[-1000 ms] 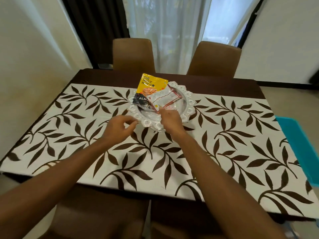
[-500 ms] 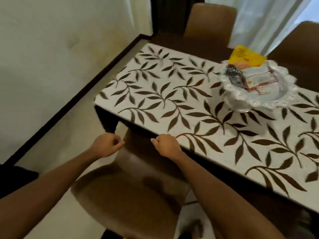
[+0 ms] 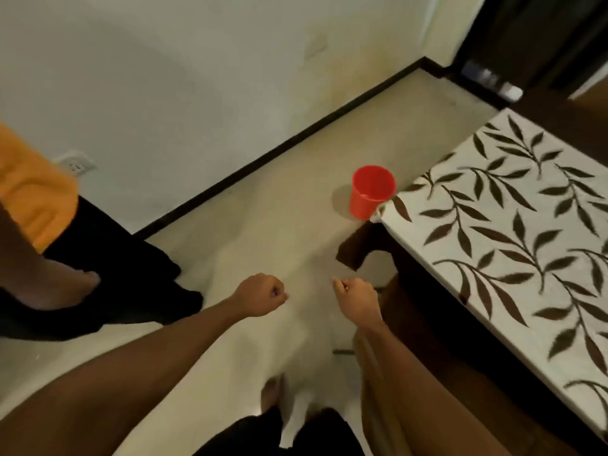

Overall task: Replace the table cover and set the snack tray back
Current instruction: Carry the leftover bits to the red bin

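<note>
table cover (image 3: 513,245) cut off, cup (image 3: 371,192) partly hidden

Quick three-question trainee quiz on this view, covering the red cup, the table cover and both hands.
1. True or false: the red cup stands on the table cover.
2. The left hand and right hand are: A) gripping the cover, B) curled, holding nothing, C) carrying a tray.
3. Fill in: the cover's brown pattern shows ____.
Key: 1 false, it stands on the floor; 2 B; 3 leaves.

Open floor (image 3: 263,232) between a person's legs (image 3: 108,258), red cup (image 3: 371,192) and table (image 3: 404,255).
</note>
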Available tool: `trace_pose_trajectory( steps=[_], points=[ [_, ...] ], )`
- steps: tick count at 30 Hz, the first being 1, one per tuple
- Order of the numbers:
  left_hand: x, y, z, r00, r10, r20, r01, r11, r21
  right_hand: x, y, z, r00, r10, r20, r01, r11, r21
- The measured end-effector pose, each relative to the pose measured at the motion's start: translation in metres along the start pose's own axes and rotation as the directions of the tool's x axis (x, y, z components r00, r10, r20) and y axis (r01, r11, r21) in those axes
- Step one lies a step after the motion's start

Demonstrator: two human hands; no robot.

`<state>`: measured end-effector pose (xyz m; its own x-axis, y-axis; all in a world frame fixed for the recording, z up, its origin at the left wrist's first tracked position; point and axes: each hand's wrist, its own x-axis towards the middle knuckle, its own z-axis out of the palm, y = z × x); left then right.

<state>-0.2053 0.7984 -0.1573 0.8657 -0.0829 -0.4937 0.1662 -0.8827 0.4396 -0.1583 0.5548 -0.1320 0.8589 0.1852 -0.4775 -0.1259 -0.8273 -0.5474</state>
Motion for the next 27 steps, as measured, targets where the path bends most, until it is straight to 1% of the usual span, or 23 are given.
trace_pose_trajectory(
  steps=[3,6,10,12,14,16,19,21,23,27],
  points=[
    [0.027,-0.032,-0.029,0.998,-0.068,-0.009,0.068,0.998,-0.016,0.044,-0.03,0.002,0.999,-0.033,-0.009,0.033,0.999,-0.005],
    [0.068,-0.039,-0.048,0.998,-0.069,-0.005,0.069,0.997,-0.018,0.091,-0.043,-0.007,0.998,-0.014,-0.062,0.016,0.999,0.041],
    [0.139,-0.026,-0.071,0.998,-0.032,0.059,0.032,0.999,-0.004,0.155,-0.054,-0.022,0.995,0.026,-0.092,-0.017,0.996,0.092],
    [0.191,-0.014,-0.085,0.997,-0.011,0.08,0.011,1.0,-0.005,0.194,-0.055,-0.035,0.992,0.061,-0.114,-0.044,0.989,0.143],
    [0.228,-0.003,-0.099,0.996,-0.034,0.078,0.037,0.999,-0.034,0.228,-0.058,-0.046,0.99,0.079,-0.113,-0.06,0.985,0.165],
    [0.275,0.007,-0.117,0.993,-0.053,0.107,0.06,0.996,-0.062,0.263,-0.056,-0.059,0.986,0.14,-0.095,-0.118,0.972,0.204],
    [0.331,0.025,-0.142,0.988,-0.019,0.151,0.023,0.999,-0.023,0.3,-0.053,-0.083,0.971,0.22,-0.09,-0.191,0.948,0.254],
    [0.365,0.038,-0.158,0.987,-0.026,0.156,0.033,0.998,-0.044,0.321,-0.048,-0.099,0.954,0.286,-0.089,-0.251,0.925,0.284],
    [0.397,0.052,-0.172,0.981,-0.022,0.192,0.032,0.998,-0.05,0.344,-0.04,-0.114,0.938,0.332,-0.099,-0.287,0.905,0.315],
    [0.458,0.074,-0.191,0.966,0.022,0.257,-0.016,1.0,-0.026,0.386,-0.024,-0.143,0.899,0.428,-0.091,-0.365,0.849,0.382]
  ],
)
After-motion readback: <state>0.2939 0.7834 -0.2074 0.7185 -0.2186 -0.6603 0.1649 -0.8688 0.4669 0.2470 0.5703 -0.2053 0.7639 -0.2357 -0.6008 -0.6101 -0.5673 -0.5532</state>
